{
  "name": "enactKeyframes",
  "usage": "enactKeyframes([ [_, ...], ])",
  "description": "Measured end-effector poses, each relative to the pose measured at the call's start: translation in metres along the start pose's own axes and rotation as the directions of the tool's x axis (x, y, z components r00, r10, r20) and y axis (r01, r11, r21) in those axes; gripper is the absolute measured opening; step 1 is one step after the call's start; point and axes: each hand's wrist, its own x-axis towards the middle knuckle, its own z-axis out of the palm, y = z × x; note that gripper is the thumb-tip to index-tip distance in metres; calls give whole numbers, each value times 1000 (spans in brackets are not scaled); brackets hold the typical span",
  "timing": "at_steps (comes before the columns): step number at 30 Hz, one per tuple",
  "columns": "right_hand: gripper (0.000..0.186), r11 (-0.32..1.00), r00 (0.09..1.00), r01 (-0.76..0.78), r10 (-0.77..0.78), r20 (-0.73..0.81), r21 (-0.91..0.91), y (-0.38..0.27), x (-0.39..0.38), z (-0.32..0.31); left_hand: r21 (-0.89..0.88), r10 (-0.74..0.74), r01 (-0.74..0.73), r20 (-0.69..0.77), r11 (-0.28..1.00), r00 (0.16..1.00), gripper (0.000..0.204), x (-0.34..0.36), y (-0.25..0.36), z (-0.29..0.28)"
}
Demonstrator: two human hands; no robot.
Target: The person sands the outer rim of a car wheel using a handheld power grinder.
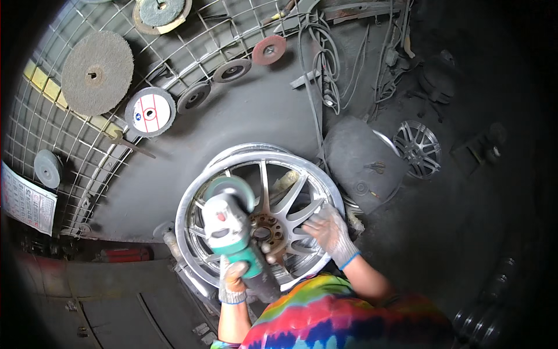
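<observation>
- Head view: a green-and-white grinder (235, 241) is held by the gloved left hand (234, 278), which is wrapped around its body.
- Wheel rim (276, 223) is noted directly in front of the person, spoked face turned up toward the camera.
- Grinder's long axis is slanted from lower right to upper left across the wheel's left half; its blurred disc (244, 188) is placed over the upper-left part. Contact with the metal cannot be told.
- Gloved right hand (333, 234) is laid over the wheel's right side, fingers extended; whether anything is gripped cannot be told.
- Disc is lain nearer by the left hand.
</observation>
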Motion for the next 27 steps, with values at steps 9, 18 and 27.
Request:
enactKeyframes([
  [9,36,967,996,85,-77,-42,238,10,50,46,-71,316,-322,-76,944,946,67,-60,-13,-20],
  [18,39,868,927,283,-139,348,-407,-2,83,123,18,540,-548,-201,836,817,69,-114,-20,-25],
  [27,40,-257,655,707,-113,747,-659,5,-67,170,-46,537,-559,-226,828,813,62,-94,-7,-37],
])
